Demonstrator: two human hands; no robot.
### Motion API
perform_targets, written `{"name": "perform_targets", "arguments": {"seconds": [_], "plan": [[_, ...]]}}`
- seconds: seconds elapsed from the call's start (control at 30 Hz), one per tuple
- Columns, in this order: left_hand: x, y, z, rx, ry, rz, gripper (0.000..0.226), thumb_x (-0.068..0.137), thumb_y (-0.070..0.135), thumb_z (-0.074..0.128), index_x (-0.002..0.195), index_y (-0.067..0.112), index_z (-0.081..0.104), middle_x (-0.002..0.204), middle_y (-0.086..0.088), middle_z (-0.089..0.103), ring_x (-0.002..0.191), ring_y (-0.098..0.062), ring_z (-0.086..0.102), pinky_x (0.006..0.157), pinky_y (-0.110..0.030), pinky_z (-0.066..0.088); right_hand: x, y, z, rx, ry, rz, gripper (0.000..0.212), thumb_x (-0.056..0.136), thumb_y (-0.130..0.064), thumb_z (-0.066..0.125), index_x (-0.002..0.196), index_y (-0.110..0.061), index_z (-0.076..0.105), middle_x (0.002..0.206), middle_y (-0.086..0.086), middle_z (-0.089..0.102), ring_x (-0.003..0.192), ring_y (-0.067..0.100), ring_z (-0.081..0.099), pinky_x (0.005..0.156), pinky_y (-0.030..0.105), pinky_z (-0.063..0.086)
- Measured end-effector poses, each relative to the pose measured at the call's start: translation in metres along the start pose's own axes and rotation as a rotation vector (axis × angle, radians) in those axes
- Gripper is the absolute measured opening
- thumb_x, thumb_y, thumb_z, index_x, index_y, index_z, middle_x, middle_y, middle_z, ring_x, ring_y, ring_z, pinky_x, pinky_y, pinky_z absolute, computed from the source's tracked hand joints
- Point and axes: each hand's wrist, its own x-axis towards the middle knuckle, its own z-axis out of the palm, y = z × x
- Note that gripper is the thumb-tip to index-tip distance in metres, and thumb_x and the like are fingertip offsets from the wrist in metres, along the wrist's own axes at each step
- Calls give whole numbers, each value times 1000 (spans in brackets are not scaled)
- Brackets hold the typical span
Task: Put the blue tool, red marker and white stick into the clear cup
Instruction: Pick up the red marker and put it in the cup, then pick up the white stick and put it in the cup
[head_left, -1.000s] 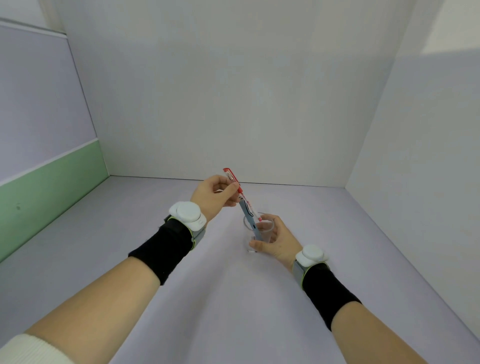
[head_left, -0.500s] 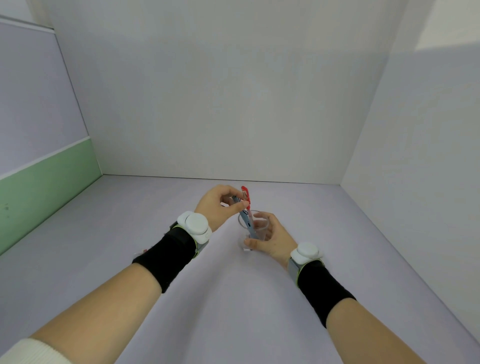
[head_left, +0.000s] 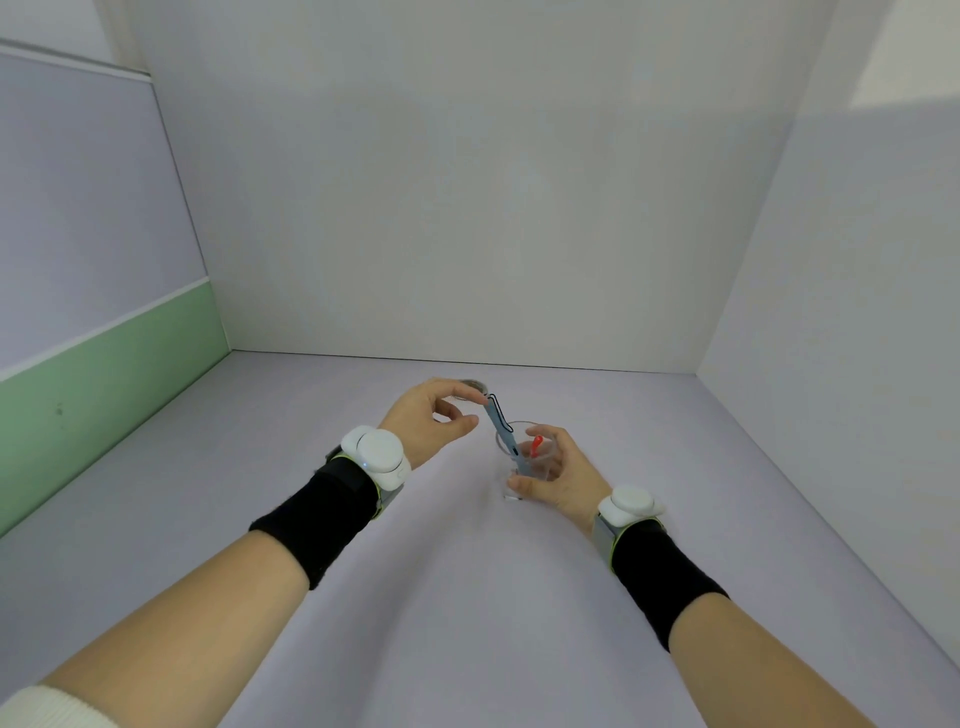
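The clear cup (head_left: 521, 423) stands on the table with my right hand (head_left: 558, 475) wrapped around its right side. The blue tool (head_left: 500, 425) stands in the cup and leans left, its top sticking well above the rim. Inside the cup lies the red marker (head_left: 536, 445), only its red end showing. My left hand (head_left: 428, 418) hovers just left of the cup with thumb and fingers apart, the index fingertip at the blue tool's top. No white stick is visible.
A small greyish round thing (head_left: 475, 385) lies on the table just behind my left fingers. White walls close the table at the back and right; a green-banded panel (head_left: 104, 358) runs along the left.
My left hand lowered the red marker into the cup and let it go; the marker now sits inside. My right hand kept hold of the cup.
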Motion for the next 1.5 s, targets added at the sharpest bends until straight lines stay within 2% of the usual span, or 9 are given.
{"name": "perform_targets", "arguments": {"seconds": [0.2, 0.33, 0.5, 0.7, 0.87, 1.1, 1.3, 1.4, 1.5], "plan": [[-11, -17, -29, -35, -12, -82, 21, 85, 13, 69, 102, 24, 69, 104, 4, 72, 80, -7, 65, 77, -19, 51, -1, -6, 4, 34, 18, 9, 64, 72, -7, 85, 123, -21, 50, 124, 10, 62, 108, 23, 63, 78, 23, 58], [-17, -29, -45, -33, -2, -134, 20, 84, 10, 70, 99, 23, 69, 101, -3, 73, 80, -9, 67, 87, -26, 52, 1, -17, 12, 7, 26, -16, 61, 70, -10, 87, 118, -26, 52, 120, 4, 65, 105, 19, 65, 87, 26, 55], [-22, -46, -57, -20, 14, -188, 18, 83, 9, 70, 94, 24, 68, 96, -1, 74, 82, -14, 67, 85, -24, 52, 10, -36, 22, -20, 7, -55, 67, 70, -13, 88, 124, -23, 50, 124, 3, 65, 112, 19, 64, 96, 35, 55], [-34, -69, -63, 46, 14, -286, 16, 79, 18, 74, 92, 26, 70, 88, 6, 76, 82, -10, 69, 76, -26, 52, 18, -43, 40, -30, 15, -56, 58, 69, -18, 88, 109, -37, 50, 124, 0, 65, 114, 20, 63, 97, 36, 53], [-41, -84, -71, 131, -52, -338, 17, 79, 22, 76, 96, 19, 73, 82, 7, 67, 69, -9, 59, 53, -16, 46, 25, -37, 51, -56, 8, -13, 69, 65, -25, 91, 121, -30, 50, 125, 1, 64, 116, 22, 62, 101, 47, 52], [-39, -97, -76, 239, -131, -302, 21, 74, 16, 80, 77, 33, 69, 78, 7, 71, 72, -8, 65, 80, -25, 53, 25, -29, 57, -54, 11, 11, 70, 65, -24, 91, 123, -27, 50, 124, 2, 65, 115, 23, 62, 100, 48, 52], [-37, -99, -73, 320, -153, -284, 18, 75, 23, 79, 77, 37, 68, 76, 13, 68, 68, -2, 61, 72, -16, 48, 22, -28, 57, -64, 13, 18, 71, 66, -24, 90, 125, -25, 50, 125, 4, 65, 113, 22, 62, 98, 42, 53], [-36, -98, -74, 311, -152, -280, 10, 80, 22, 76, 87, 29, 72, 77, 12, 66, 67, -1, 58, 62, -4, 41, 20, -28, 55, -60, 3, 23, 73, 65, -26, 91, 125, -27, 50, 125, 1, 64, 114, 21, 62, 97, 37, 52], [-34, -92, -73, 272, -103, -274, 16, 86, 19, 69, 102, 21, 75, 84, 9, 68, 76, -8, 62, 65, -4, 41, 17, -29, 53, -61, -6, 24, 74, 64, -27, 91, 125, -28, 49, 124, -1, 65, 114, 20, 62, 93, 33, 52]]}}
